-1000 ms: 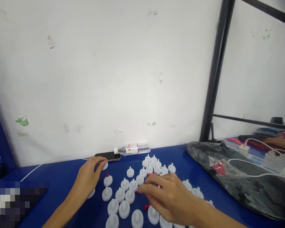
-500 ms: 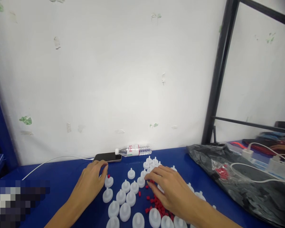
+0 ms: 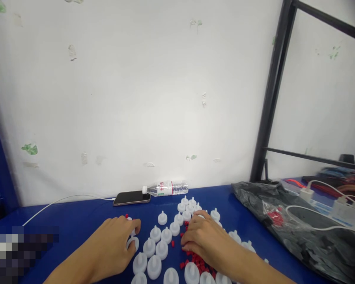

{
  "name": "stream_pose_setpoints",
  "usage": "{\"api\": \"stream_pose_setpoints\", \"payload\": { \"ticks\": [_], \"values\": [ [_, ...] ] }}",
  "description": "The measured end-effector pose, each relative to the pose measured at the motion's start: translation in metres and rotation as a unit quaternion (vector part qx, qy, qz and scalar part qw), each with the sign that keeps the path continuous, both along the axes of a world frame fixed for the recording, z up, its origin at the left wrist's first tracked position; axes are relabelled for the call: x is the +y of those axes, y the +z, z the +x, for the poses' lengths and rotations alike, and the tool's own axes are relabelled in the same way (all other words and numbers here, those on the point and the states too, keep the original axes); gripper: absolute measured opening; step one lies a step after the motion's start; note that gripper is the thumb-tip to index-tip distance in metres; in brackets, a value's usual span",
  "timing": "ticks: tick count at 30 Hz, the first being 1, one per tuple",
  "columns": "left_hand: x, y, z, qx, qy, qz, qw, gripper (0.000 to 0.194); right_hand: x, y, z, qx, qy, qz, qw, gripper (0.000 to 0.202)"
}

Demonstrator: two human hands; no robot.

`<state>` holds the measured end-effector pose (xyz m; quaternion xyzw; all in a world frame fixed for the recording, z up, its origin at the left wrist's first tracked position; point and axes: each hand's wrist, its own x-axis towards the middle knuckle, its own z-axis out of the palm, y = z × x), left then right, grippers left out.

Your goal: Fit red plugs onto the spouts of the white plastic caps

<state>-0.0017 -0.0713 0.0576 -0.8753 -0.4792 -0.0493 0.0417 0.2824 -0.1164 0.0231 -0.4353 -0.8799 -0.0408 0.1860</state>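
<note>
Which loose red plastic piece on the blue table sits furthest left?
The single red piece between the white spouted plastic cap and the right hand. It lies by itself; the other visible loose ones are further right.

**A:** Specify the lids (image 3: 154, 266).
**B:** White, round, each with a central spout. Units between the left hand (image 3: 115, 244) and right hand (image 3: 205, 236) stand upright, spouts up, loosely grouped. Further units stand beyond and to the right of the right hand.
**A:** And the caps (image 3: 197, 262)?
**B:** Small, red. Most lie loose beneath and beside the right hand; one lies apart, between the hands. One tops a lid just beyond the left hand's fingers.
</note>
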Motion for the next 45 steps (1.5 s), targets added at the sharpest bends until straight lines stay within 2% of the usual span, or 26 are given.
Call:
{"api": "stream_pose_setpoints", "payload": {
  "ticks": [5,10,14,17,22,28,33,36,41,45],
  "values": [
    [0.0,-0.009,0.002,0.012,0.012,0.001,1.0,0.024,0.0,0.0,-0.002,-0.017,0.004,-0.003,1.0,0.02],
    [0.0,-0.01,-0.002,-0.002,0.011,-0.019,1.0,0.02,-0.001,0.001,-0.005,-0.023,-0.009,-0.006,1.0,0.02],
    [-0.001,-0.007,0.0,0.003,0.021,-0.027,0.999,0.014,-0.001,0.001,-0.005,-0.011,-0.008,0.014,1.0,0.02],
    [-0.006,0.0,0.006,0.012,0.019,-0.008,1.0,0.014,-0.002,0.003,-0.005,0.035,-0.006,0.022,0.999,0.017],
    [-0.009,0.006,0.014,-0.025,-0.041,0.046,0.998,0.024,-0.005,0.006,-0.007,0.097,0.012,0.084,0.992,0.019],
    [-0.001,-0.013,0.013,-0.088,-0.118,0.183,0.972,0.03,-0.009,0.013,-0.013,0.153,0.085,0.169,0.97,0.009],
    [-0.014,-0.032,0.032,-0.119,-0.191,0.266,0.937,0.03,-0.018,0.021,-0.016,0.186,0.136,0.219,0.948,0.009],
    [-0.023,-0.037,0.042,-0.131,-0.215,0.283,0.925,0.03,-0.021,0.023,-0.019,0.188,0.166,0.229,0.941,0.01],
    [-0.031,-0.039,0.048,-0.159,-0.236,0.274,0.919,0.017,-0.02,0.02,-0.02,0.205,0.18,0.22,0.936,0.011],
    [-0.034,-0.039,0.049,-0.199,-0.223,0.293,0.908,0.024,-0.02,0.019,-0.017,0.209,0.168,0.214,0.939,0.016]
  ]
}}
